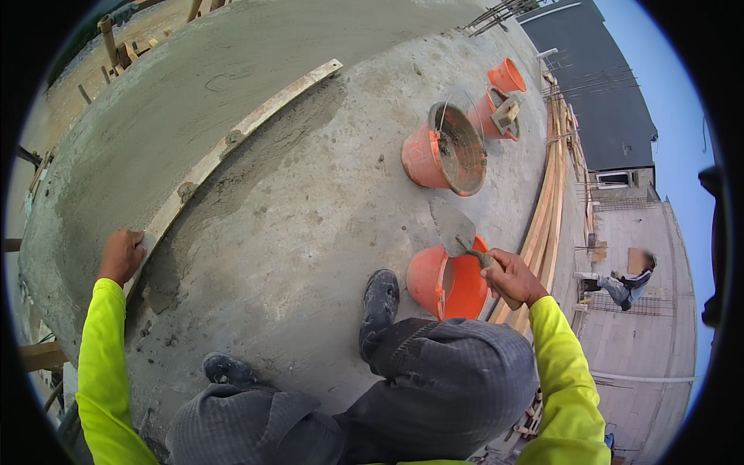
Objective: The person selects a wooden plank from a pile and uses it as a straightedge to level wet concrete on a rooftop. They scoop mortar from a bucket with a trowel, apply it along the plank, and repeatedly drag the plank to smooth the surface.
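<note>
- Right hand (513,277), near knee: fingers wrapped round the handle of a trowel (452,225); grey blade pointing away, by the far rim of an orange bucket (425,280).
- Trowel judged light and stiff, blade-heavy if loaded; wet mortar could make it slick. Best hold: full fist on the handle, clear of the blade.
- Left hand (122,256), low at left: fingers curled over the near end of a long straightedge (206,164). Thumb hidden; cannot tell how deep the grip runs.
- Straightedge lies on the slab along the edge of the wet mortar (298,116), reaching well away from the body. Probably stiff, moderately heavy, awkward from one end; mortar lumps cling to its top. A second hold nearer mid-length, on a clean stretch, should steady it.
- Beyond: mortar-coated bucket (425,159), wire handle up; likely heavy if well filled.
- Farthest: a co-worker (622,288), right.
</note>
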The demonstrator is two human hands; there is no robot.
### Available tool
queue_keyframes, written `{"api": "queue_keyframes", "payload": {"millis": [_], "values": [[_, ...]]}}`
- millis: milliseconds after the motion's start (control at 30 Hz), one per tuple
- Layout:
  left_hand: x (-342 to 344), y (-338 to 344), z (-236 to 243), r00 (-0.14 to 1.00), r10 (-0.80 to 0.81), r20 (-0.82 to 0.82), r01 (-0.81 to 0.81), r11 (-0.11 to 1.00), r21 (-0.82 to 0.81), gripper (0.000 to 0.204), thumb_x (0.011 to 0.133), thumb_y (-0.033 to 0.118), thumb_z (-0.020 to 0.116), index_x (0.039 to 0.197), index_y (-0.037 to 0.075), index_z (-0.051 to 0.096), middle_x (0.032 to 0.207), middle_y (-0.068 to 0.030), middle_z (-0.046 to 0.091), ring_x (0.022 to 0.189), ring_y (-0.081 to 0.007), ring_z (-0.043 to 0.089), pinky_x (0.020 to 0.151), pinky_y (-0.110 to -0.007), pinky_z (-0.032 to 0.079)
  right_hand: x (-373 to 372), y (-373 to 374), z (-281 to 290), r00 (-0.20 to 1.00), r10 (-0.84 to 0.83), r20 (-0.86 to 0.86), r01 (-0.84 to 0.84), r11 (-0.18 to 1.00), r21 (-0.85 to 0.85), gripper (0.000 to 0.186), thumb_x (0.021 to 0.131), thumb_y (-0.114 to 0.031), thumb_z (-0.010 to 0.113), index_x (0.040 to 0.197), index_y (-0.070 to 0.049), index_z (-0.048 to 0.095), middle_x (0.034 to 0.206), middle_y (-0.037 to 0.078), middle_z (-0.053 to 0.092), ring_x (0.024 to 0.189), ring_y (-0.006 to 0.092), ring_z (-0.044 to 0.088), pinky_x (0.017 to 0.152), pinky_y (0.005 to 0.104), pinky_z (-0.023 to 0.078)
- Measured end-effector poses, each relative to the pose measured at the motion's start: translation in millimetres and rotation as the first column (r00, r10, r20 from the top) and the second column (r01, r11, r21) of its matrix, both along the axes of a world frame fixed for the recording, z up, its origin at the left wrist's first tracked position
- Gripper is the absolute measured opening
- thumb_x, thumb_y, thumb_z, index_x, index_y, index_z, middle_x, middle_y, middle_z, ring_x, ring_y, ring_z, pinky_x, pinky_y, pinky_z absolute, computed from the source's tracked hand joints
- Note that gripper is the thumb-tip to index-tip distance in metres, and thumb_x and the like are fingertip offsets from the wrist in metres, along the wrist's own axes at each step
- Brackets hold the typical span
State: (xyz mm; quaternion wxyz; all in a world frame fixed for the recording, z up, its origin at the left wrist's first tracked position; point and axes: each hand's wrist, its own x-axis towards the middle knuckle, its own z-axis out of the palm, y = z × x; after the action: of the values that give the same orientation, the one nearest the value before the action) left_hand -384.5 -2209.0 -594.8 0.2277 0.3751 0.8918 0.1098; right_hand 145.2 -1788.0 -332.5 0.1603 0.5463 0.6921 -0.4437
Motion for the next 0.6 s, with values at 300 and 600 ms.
{"api": "queue_keyframes", "payload": {"millis": [300, 600], "values": [[0, 5, 1, 0.996, -0.049, -0.072, 0.041, 0.993, -0.107, 0.032, 0.077, 0.003, 0.067, 0.106, -0.007, 0.073, 0.096, -0.0313, 0.068, 0.090, -0.0460, 0.067, 0.085, -0.047, 0.053, 99, -2, -63, 0.897, 0.235, 0.375, -0.210, 0.972, -0.108, 0.029, 0.095, -0.025, 0.068, 0.114, -0.003, 0.066, 0.087, 0.010, 0.068, 0.075, 0.0233, 0.066, 0.071, 0.0383, 0.054], [3, 12, -1, 0.984, -0.084, -0.156, 0.049, 0.976, -0.213, 0.025, 0.073, 0.001, 0.065, 0.095, -0.010, 0.069, 0.087, -0.0327, 0.063, 0.085, -0.0503, 0.063, 0.077, -0.051, 0.051, 111, 107, -39, 0.684, 0.662, 0.307, -0.587, 0.749, -0.307, 0.037, 0.083, -0.023, 0.077, 0.118, -0.012, 0.071, 0.095, 0.011, 0.074, 0.089, 0.0283, 0.071, 0.082, 0.0409, 0.055]]}}
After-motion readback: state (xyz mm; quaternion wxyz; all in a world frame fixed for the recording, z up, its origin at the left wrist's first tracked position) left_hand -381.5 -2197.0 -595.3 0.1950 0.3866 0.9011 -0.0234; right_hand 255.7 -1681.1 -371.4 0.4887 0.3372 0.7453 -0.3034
